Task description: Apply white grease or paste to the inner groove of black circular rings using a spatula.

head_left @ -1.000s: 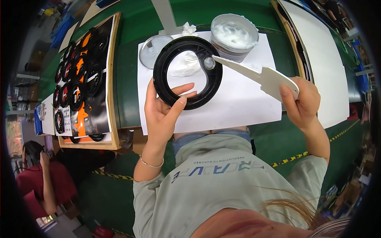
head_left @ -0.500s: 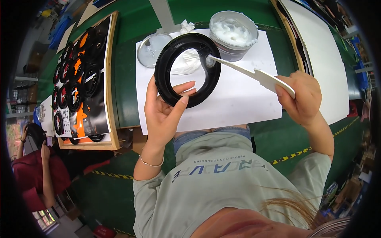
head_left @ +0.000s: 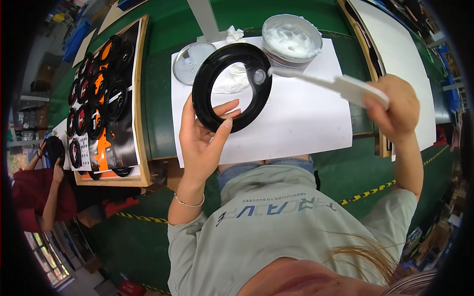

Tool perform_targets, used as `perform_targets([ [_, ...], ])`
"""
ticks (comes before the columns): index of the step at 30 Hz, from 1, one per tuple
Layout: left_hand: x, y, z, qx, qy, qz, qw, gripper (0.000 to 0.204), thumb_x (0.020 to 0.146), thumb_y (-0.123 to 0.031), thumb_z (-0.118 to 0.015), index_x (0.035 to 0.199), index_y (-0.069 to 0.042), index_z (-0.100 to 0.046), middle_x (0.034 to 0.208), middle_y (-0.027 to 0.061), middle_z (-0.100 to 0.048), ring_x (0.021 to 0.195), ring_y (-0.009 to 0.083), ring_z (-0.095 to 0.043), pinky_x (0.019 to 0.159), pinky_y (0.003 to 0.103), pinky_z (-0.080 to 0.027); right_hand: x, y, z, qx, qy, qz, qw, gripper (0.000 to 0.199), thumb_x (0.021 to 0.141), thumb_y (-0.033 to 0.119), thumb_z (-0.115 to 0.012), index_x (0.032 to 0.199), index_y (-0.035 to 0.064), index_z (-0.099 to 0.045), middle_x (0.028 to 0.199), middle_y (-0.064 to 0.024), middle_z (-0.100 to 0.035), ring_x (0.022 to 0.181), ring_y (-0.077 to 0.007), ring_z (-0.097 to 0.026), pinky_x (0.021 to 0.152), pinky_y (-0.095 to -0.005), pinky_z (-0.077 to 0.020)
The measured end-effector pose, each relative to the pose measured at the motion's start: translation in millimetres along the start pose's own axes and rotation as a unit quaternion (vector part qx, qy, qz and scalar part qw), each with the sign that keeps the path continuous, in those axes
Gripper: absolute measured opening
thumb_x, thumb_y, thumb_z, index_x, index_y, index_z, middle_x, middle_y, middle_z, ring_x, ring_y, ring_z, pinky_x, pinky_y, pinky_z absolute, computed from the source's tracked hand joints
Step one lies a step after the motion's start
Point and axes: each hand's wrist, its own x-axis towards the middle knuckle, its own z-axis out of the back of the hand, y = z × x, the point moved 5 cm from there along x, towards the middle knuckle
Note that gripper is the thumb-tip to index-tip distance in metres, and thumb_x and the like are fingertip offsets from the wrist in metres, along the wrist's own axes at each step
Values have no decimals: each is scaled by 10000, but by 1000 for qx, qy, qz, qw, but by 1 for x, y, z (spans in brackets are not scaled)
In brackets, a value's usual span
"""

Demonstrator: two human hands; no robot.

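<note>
My left hand (head_left: 200,145) is closed round the lower left rim of a black plastic ring (head_left: 203,93), holding it tilted above a white paper sheet (head_left: 311,118). A round whitish dab of grease (head_left: 259,76) sits on the ring's upper right inner side. In my right hand (head_left: 399,106) is a white spatula (head_left: 353,90), gripped by its wide handle and smeared by motion. Its thin tip points left, close to the ring's right edge; whether they touch I cannot tell. Behind stands an open tub (head_left: 285,63) filled with white grease (head_left: 295,38).
Left of the tub lie a round translucent lid (head_left: 186,74) and crumpled tissue (head_left: 235,34); more tissue (head_left: 232,83) shows through the ring. A wood-framed tray (head_left: 144,143) of black rings stands left. White boards (head_left: 395,54) lie right. A person in dark red (head_left: 37,195) works far left.
My right hand has drawn the spatula to the right, off the dab on the ring. The ring in my left hand has barely moved.
</note>
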Motion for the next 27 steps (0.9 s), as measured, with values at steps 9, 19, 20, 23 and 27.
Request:
perform_targets([
  [9,1,6,8,-71,-45,24,996,563,821,86,-508,1310,25,-236,1078,253,-575,986,304,-605,834,365,-514,-33,-12,-36,-272,104,73,954,352,688,118,-632,1023,14,-598,821,-79,-602,715,-195,-583,571,-289,-445],
  [19,1,11,16,-125,-60,101,985,555,826,62,-506,1307,1,-235,1087,287,-557,946,355,-612,807,392,-542,-47,18,-9,-261,125,92,953,244,759,63,-543,970,-36,-614,910,-131,-642,802,-237,-630,622,-287,-485],
  [20,2,13,15,-139,-53,109,983,560,827,55,-511,1310,-4,-233,1088,285,-559,944,355,-614,799,383,-546,-44,18,-1,-234,99,57,966,239,752,31,-545,971,-37,-612,895,-138,-644,778,-244,-634,601,-293,-488],
  [23,4,17,10,-168,-37,126,977,547,826,42,-523,1294,-7,-246,1085,278,-564,940,349,-617,803,385,-544,-37,17,4,-108,26,-22,994,204,734,-66,-571,936,-53,-600,842,-153,-642,705,-251,-631,567,-282,-480],
  [27,2,13,1,-152,-13,106,983,502,822,44,-532,1253,-9,-280,1083,272,-570,940,343,-620,819,387,-531,-31,16,-3,31,-44,-170,984,92,807,-5,-595,877,-65,-594,720,-121,-604,566,-175,-555,513,-237,-418],
])
